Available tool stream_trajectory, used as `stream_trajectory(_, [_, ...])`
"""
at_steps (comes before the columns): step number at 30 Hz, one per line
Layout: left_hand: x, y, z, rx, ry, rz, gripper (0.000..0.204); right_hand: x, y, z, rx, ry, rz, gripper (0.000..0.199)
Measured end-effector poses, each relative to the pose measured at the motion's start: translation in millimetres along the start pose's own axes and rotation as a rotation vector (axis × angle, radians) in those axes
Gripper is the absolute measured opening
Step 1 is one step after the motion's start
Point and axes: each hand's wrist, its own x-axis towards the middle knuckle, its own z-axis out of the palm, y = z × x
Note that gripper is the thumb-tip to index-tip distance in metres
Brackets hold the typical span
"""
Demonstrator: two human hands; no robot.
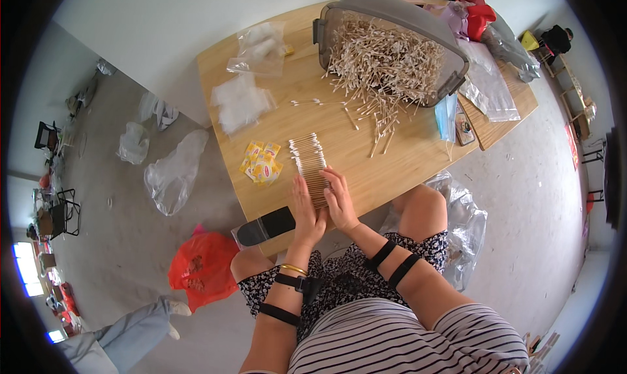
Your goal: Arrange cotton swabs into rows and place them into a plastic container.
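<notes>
A row of cotton swabs (307,153) lies side by side on the wooden table in front of me, their white tips lined up at both ends. My left hand (305,207) rests along the left side of the row, fingers stretched out. Along the right side lies my right hand (339,199), its fingers extended against the swab ends. The swabs sit between the two hands, which come close together at the near end. Left of the row is a small pile of yellow and white packets (262,162).
A tipped grey plastic bin (392,15) spills many loose swabs across the table (248,207). Clear bags (243,103) lie at the far left. A phone (464,129) and blue mask (446,118) are at the right. A red bag (204,266) sits on the floor; another person's leg (134,328) shows lower left.
</notes>
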Motion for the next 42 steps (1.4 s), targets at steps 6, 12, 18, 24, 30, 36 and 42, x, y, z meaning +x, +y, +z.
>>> stream_trajectory(6, [0.3,15.3,-8.1,0.043,0.031,0.027,0.076,3.6,7.8,-20.5,-0.107,0.109,-0.015,0.043])
stream_trajectory(12, [-7.0,22.0,-3.5,0.612,-0.287,0.066,0.091,9.1,7.8,-48.5,-0.42,0.14,-0.024,0.04])
stream_trajectory(18, [-8.4,20.8,5.8,0.631,-0.247,0.068,0.098,9.4,4.7,-47.3,-0.409,0.142,-0.027,0.037])
stream_trajectory(24, [-8.1,23.5,9.6,0.646,-0.243,0.081,0.098,8.1,6.2,-46.3,-0.439,0.134,-0.041,0.034])
stream_trajectory(30, [-7.1,24.6,13.9,0.713,-0.248,0.039,0.102,7.6,6.7,-46.3,-0.457,0.142,-0.06,0.033])
stream_trajectory(36, [-1.4,22.0,16.1,0.699,-0.212,0.066,0.102,8.0,5.7,-45.2,-0.449,0.146,-0.053,0.035])
stream_trajectory(42, [10.9,31.8,11.3,0.717,-0.253,0.042,0.103,10.6,8.8,-45.4,-0.466,0.156,-0.083,0.032])
